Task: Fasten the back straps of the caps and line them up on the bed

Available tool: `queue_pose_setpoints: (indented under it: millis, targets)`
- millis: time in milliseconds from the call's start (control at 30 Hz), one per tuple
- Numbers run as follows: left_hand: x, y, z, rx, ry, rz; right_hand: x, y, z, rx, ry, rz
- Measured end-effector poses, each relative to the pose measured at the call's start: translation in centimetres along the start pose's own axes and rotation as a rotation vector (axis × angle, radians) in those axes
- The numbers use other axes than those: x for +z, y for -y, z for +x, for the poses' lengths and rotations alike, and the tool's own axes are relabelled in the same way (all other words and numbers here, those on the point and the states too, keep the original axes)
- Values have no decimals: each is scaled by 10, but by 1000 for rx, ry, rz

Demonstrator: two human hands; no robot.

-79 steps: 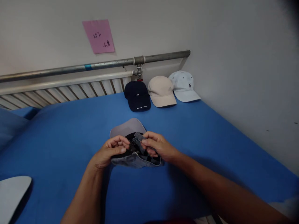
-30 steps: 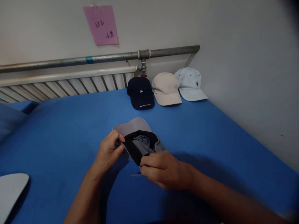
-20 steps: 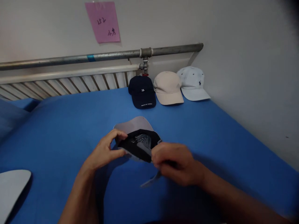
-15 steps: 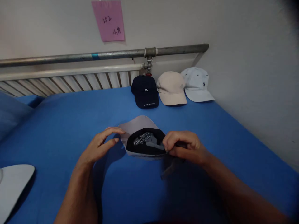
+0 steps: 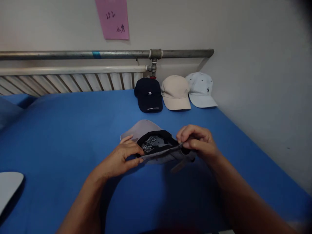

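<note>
A grey cap point(image 5: 144, 127) lies upside down on the blue sheet, its brim pointing away from me and its dark inside facing up. Embroidery shows from behind within the crown. My left hand point(image 5: 124, 156) grips the cap's near left edge, fingers inside and thumb outside. With thumb and fingers pinched, my right hand point(image 5: 198, 139) holds the back edge of the cap at its right end. A loose strap point(image 5: 179, 165) hangs below that hand, blurred.
A navy cap point(image 5: 149, 96), a beige cap point(image 5: 175, 92) and a white cap point(image 5: 201, 89) stand side by side at the back, before the radiator point(image 5: 92, 81) and wall. Part of a white brim point(image 5: 9, 187) shows at left. A metal pipe point(image 5: 73, 55) runs above.
My left hand has moved right and closed on the cap's edge. My right hand has raised the back edge slightly, and the cap's opening looks narrower. The view has shifted a little.
</note>
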State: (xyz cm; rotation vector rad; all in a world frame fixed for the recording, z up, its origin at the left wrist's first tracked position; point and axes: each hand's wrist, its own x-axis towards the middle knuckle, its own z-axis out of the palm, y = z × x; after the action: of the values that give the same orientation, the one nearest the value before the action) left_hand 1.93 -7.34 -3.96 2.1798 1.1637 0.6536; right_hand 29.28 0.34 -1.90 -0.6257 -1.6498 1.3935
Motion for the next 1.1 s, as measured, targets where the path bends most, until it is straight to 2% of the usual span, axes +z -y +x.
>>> queue_pose_setpoints:
  millis: [100,200,267,367,500,600,900,1100]
  targets:
    - [8,-5,4,39,-76,67,-4,7,-2,-15,32,-41]
    - [15,-6,5,58,-292,190,-1,22,-9,-81,209,-149]
    - [17,-2,4,28,-439,265,9,30,-13,-142,356,-222]
    - [18,7,3,-74,-549,323,36,27,-21,-231,510,-327]
    - [15,18,4,-200,-625,336,72,4,-33,-461,493,-556]
    - [14,23,5,-241,-659,307,85,-12,-41,-527,494,-762]
    - [12,29,4,-285,-663,168,85,-20,-42,-582,470,-810]
    - [12,27,4,-276,-663,169,85,-20,-44,-656,340,-827]
